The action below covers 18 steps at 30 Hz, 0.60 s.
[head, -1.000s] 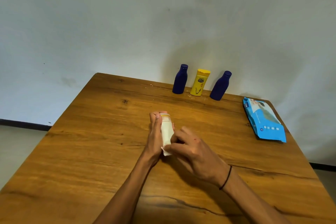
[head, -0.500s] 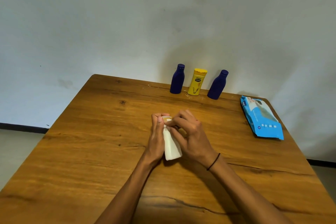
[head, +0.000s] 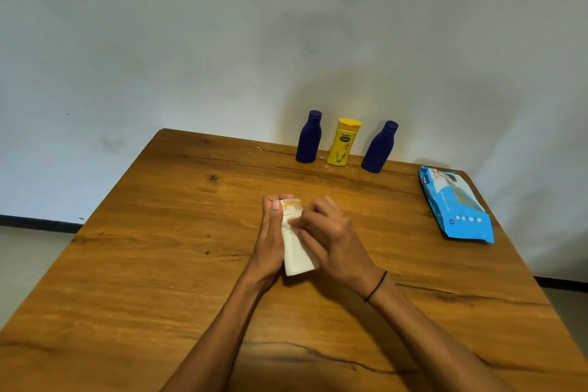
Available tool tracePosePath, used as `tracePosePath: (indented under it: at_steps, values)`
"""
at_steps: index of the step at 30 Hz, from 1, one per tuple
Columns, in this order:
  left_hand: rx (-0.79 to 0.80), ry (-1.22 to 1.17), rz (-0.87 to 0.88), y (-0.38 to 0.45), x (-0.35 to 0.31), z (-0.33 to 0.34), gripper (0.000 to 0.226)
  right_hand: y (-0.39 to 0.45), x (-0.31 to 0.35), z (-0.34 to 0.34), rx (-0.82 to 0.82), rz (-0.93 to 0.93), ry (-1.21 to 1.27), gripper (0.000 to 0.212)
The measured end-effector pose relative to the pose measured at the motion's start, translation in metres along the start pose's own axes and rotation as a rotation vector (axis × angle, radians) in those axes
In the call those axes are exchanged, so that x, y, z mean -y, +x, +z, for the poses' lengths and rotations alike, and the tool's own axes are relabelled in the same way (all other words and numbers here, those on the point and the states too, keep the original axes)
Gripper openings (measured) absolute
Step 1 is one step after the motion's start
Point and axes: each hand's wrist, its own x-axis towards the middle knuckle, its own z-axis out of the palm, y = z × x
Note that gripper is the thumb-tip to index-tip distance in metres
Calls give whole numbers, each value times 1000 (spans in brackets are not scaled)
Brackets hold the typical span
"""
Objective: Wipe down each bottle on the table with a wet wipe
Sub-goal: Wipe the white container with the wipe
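Note:
A white bottle (head: pixel 297 256) with a yellow ring under its cap is held tilted over the middle of the wooden table (head: pixel 152 264). My left hand (head: pixel 270 242) grips its left side, thumb near the cap. My right hand (head: pixel 334 240) curls over its upper right side, fingers pressing a white wet wipe (head: pixel 292 223) that is hard to tell from the bottle. At the far edge stand a dark blue bottle (head: pixel 309 137), a yellow bottle (head: pixel 343 142) and a second dark blue bottle (head: pixel 379 147), all upright and apart from my hands.
A blue pack of wet wipes (head: pixel 455 205) lies flat near the table's right edge. A pale wall rises right behind the row of bottles. Grey floor shows to the left of the table.
My right hand slid from the bottle's lower end up to its cap end and now sits just below the cap. The left hand kept its hold.

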Motion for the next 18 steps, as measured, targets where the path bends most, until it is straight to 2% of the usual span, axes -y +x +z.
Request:
tracePosePath:
  at_steps: [5, 13, 15, 18]
  values:
    - [-1, 54, 4, 0, -3, -3, 42, 20, 1, 4, -45, 125, 1, 7]
    - [-94, -42, -1, 3, -7, -6, 38, -22, 10, -2, 240, -179, -62, 23]
    - [-84, -19, -10, 4, -6, -6, 37, -33, 10, -3, 253, -192, -78, 30]
    - [-93, -34, -27, 5, -5, -7, 44, -35, 8, -6, 229, -156, -64, 28]
